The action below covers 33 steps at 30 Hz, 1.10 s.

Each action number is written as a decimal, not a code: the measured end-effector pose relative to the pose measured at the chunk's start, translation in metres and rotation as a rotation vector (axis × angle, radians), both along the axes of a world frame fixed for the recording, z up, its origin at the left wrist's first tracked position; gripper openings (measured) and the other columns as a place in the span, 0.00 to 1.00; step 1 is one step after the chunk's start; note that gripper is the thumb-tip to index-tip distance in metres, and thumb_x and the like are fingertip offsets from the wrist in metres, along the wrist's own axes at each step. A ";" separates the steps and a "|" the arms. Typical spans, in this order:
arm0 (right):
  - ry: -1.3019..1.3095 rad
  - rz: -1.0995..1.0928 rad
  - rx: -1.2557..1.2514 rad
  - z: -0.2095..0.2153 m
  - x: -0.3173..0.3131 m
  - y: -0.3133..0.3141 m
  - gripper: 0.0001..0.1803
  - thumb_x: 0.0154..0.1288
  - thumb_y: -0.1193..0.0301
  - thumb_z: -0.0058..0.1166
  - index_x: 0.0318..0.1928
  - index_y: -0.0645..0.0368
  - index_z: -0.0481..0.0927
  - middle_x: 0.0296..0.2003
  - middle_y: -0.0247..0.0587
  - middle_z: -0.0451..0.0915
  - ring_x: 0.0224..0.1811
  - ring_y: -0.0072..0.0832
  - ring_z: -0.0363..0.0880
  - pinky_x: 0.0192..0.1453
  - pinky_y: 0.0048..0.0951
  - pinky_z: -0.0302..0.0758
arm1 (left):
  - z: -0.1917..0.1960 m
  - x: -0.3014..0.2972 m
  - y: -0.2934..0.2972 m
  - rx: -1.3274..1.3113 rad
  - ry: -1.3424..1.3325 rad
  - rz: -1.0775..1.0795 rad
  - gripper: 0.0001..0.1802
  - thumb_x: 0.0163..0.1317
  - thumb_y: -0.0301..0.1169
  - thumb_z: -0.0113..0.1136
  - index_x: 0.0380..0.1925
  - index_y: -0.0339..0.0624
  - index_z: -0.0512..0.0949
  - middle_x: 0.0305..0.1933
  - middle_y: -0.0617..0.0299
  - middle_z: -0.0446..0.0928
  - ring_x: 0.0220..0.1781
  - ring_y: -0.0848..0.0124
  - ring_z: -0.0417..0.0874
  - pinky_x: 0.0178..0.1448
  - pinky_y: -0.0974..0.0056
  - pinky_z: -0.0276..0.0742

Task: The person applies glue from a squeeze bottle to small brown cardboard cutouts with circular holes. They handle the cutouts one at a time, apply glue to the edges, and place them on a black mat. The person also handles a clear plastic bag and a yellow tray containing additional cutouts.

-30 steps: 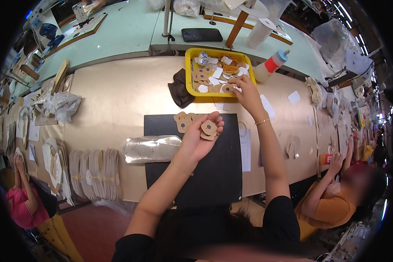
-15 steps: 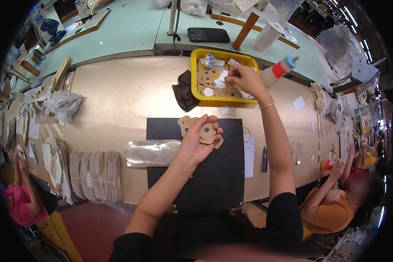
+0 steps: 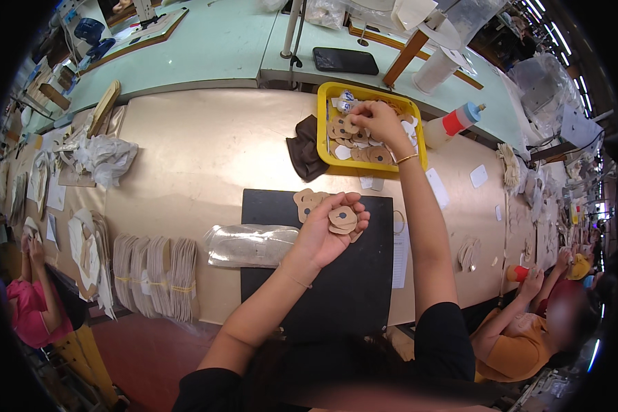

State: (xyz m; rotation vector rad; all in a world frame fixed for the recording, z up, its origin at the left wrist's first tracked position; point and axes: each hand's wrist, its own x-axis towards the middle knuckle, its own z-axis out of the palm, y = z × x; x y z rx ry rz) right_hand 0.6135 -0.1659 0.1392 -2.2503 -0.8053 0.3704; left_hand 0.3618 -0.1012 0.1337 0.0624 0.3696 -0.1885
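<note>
My left hand, palm up over a black mat, curls its fingers round a small stack of tan cut-out pieces, the top one marked with a dark dot. More tan pieces show just beyond its fingers, above the mat's far edge. Over a yellow tray, my right hand pinches a tan piece between thumb and fingertips. Inside the tray lie similar tan pieces and white ones. Beside my left wrist, a shiny silvery sheet lies partly on the mat.
A dark cloth touches the tray's left side; a red-banded glue bottle stands at its right. Behind are a phone and a thread cone. Banded bundles line the left. People sit at both sides.
My right hand has moved left and lower within the tray and now has a tan piece at its fingertips. My left hand keeps its stack. The whole view has shifted slightly.
</note>
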 end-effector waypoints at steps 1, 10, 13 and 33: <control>-0.015 -0.023 -0.006 0.004 0.004 -0.005 0.11 0.53 0.70 0.62 0.36 0.63 0.82 0.27 0.38 0.81 0.28 0.25 0.79 0.35 0.26 0.74 | -0.001 -0.001 0.000 0.000 -0.006 -0.007 0.14 0.68 0.37 0.47 0.41 0.37 0.75 0.34 0.57 0.77 0.38 0.63 0.80 0.45 0.61 0.79; -0.186 0.073 -0.279 -0.004 -0.010 -0.012 0.14 0.47 0.73 0.61 0.37 0.62 0.83 0.29 0.46 0.82 0.34 0.37 0.81 0.42 0.33 0.75 | -0.002 -0.001 0.002 0.037 0.020 -0.043 0.11 0.66 0.34 0.48 0.39 0.38 0.74 0.31 0.58 0.76 0.34 0.65 0.77 0.37 0.64 0.75; -0.382 0.091 -0.243 0.000 -0.016 -0.013 0.11 0.49 0.73 0.60 0.35 0.63 0.83 0.29 0.46 0.82 0.33 0.36 0.81 0.41 0.32 0.76 | -0.003 -0.001 0.003 0.046 0.004 -0.034 0.11 0.66 0.34 0.48 0.39 0.38 0.74 0.31 0.59 0.76 0.34 0.65 0.76 0.37 0.64 0.75; -0.212 -0.116 -0.236 -0.012 0.009 0.006 0.13 0.49 0.70 0.64 0.35 0.63 0.81 0.30 0.45 0.81 0.33 0.32 0.80 0.40 0.30 0.75 | -0.007 -0.003 -0.002 0.007 0.012 -0.049 0.10 0.65 0.33 0.50 0.38 0.38 0.74 0.30 0.59 0.76 0.33 0.65 0.77 0.36 0.64 0.74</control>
